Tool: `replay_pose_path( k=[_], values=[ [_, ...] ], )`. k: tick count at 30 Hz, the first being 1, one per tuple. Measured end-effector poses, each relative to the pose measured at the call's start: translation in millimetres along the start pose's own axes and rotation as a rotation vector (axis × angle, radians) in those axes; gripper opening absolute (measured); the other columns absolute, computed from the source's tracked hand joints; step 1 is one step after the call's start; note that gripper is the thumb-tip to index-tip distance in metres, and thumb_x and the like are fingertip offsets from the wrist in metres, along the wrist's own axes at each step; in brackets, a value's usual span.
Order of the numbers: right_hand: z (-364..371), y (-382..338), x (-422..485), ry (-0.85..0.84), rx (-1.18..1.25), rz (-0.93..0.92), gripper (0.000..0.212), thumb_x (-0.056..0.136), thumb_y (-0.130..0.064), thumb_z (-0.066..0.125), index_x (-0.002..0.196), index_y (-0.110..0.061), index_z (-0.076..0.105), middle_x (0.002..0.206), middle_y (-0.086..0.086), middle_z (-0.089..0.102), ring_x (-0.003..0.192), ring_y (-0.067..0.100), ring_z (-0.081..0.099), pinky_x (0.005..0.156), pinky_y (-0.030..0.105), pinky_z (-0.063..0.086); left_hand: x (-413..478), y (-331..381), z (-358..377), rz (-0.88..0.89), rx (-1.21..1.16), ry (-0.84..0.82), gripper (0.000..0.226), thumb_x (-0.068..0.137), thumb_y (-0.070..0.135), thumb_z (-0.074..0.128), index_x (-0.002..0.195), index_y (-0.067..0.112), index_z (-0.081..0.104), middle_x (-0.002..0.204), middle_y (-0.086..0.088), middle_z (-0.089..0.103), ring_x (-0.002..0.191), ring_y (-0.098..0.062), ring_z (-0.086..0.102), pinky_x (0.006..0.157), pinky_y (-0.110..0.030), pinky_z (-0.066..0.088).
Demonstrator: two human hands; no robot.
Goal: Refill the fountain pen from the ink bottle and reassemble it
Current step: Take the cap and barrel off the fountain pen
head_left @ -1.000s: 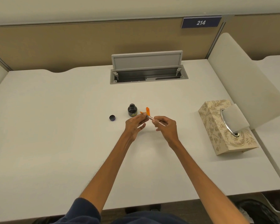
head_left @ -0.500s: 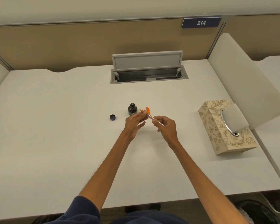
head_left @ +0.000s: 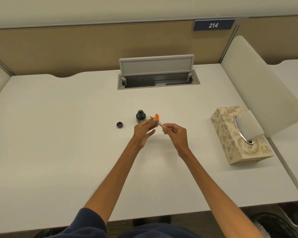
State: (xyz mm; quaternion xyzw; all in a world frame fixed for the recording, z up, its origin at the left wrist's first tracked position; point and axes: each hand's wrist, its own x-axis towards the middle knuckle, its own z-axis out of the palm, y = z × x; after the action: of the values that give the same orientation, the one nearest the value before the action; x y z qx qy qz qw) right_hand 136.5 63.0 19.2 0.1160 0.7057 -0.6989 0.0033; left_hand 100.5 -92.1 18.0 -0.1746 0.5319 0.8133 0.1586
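A small dark ink bottle (head_left: 141, 116) stands uncapped on the white desk (head_left: 58, 134), its round cap (head_left: 120, 125) lying to its left. Just right of the bottle, my left hand (head_left: 144, 129) pinches the orange front section of the fountain pen (head_left: 151, 118). My right hand (head_left: 176, 134) grips the silvery converter end (head_left: 160, 124) of the same pen. The pen points up and left, its tip close to the bottle's right side. Another orange pen part (head_left: 157, 116) lies on the desk behind the hands, partly hidden.
A patterned tissue box (head_left: 237, 134) sits on the right of the desk. A cable tray with a raised lid (head_left: 156, 73) is set into the desk at the back. A curved white divider (head_left: 265, 86) bounds the right side.
Both hands, with the pen between them, have drifted slightly up and left, closer to the ink bottle. The bottle and cap have stayed in place.
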Motion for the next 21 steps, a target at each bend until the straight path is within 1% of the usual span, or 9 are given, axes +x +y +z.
replay_pose_path(
  k=[1,3,7,9,10,12,15,17,21],
  values=[
    [0,1,1,0.002,0.007,0.006,0.012,0.087,-0.014,0.073,0.098,-0.01,0.076,0.087,0.003,0.075,0.077,0.012,0.067,0.075,0.02,0.055,0,0,0,-0.002,0.004,0.0,0.009,0.088,0.017,0.072,0.094,0.012,0.076,0.095,-0.004,0.075,0.1,-0.02,0.068,0.089,-0.035,0.05],
    [0,1,1,0.008,0.024,0.022,0.015,0.086,-0.014,0.075,0.099,-0.008,0.076,0.087,0.002,0.075,0.076,0.011,0.067,0.075,0.019,0.054,1,1,0,-0.001,0.027,0.005,0.009,0.088,0.018,0.072,0.094,0.013,0.076,0.095,-0.003,0.074,0.099,-0.019,0.068,0.089,-0.035,0.05],
    [-1,-1,1,0.018,0.024,0.051,0.017,0.088,-0.02,0.072,0.1,-0.007,0.076,0.085,0.003,0.073,0.071,0.013,0.065,0.061,0.008,0.047,1,1,3,0.008,0.055,0.016,0.008,0.088,0.021,0.072,0.092,0.015,0.077,0.092,0.0,0.075,0.097,-0.017,0.067,0.09,-0.036,0.05],
    [1,-1,1,0.017,0.004,0.084,0.02,0.091,-0.026,0.069,0.102,-0.01,0.076,0.085,0.004,0.075,0.068,0.012,0.066,0.057,0.006,0.045,2,1,3,0.011,0.059,0.012,0.008,0.088,0.021,0.072,0.092,0.016,0.077,0.092,0.002,0.075,0.097,-0.016,0.066,0.09,-0.035,0.05],
    [1,-1,1,0.017,-0.005,0.092,0.021,0.092,-0.027,0.068,0.102,-0.01,0.075,0.085,0.005,0.075,0.066,0.011,0.067,0.057,0.006,0.046,2,1,3,0.01,0.06,0.009,0.008,0.088,0.021,0.073,0.092,0.016,0.077,0.093,0.003,0.075,0.098,-0.016,0.066,0.089,-0.035,0.05],
    [1,-2,1,0.016,-0.002,0.079,0.018,0.091,-0.021,0.069,0.102,-0.008,0.075,0.083,0.004,0.074,0.063,0.01,0.067,0.061,0.009,0.047,3,1,3,0.006,0.058,0.01,0.007,0.087,0.02,0.073,0.091,0.016,0.077,0.093,0.002,0.074,0.098,-0.017,0.066,0.087,-0.034,0.05],
    [0,-5,0,0.005,0.017,0.039,0.013,0.086,-0.013,0.075,0.099,-0.011,0.075,0.084,0.001,0.074,0.067,0.01,0.067,0.067,0.014,0.051,4,1,3,0.004,0.056,0.022,0.006,0.086,0.021,0.074,0.089,0.017,0.078,0.092,0.001,0.074,0.099,-0.017,0.066,0.087,-0.034,0.05],
    [0,-7,0,-0.011,0.023,0.032,0.014,0.085,-0.012,0.076,0.099,-0.012,0.074,0.085,0.001,0.074,0.068,0.01,0.067,0.066,0.013,0.051,4,2,2,0.008,0.063,0.023,0.007,0.086,0.021,0.075,0.089,0.017,0.078,0.093,0.001,0.074,0.099,-0.018,0.065,0.088,-0.035,0.05],
    [2,-9,-1,-0.013,0.008,0.075,0.017,0.088,-0.021,0.074,0.103,-0.014,0.073,0.088,0.001,0.074,0.065,0.011,0.068,0.058,0.008,0.047,4,1,0,0.018,0.072,0.038,0.01,0.086,0.022,0.075,0.092,0.015,0.077,0.095,-0.001,0.073,0.098,-0.017,0.064,0.088,-0.035,0.05]
  ],
)
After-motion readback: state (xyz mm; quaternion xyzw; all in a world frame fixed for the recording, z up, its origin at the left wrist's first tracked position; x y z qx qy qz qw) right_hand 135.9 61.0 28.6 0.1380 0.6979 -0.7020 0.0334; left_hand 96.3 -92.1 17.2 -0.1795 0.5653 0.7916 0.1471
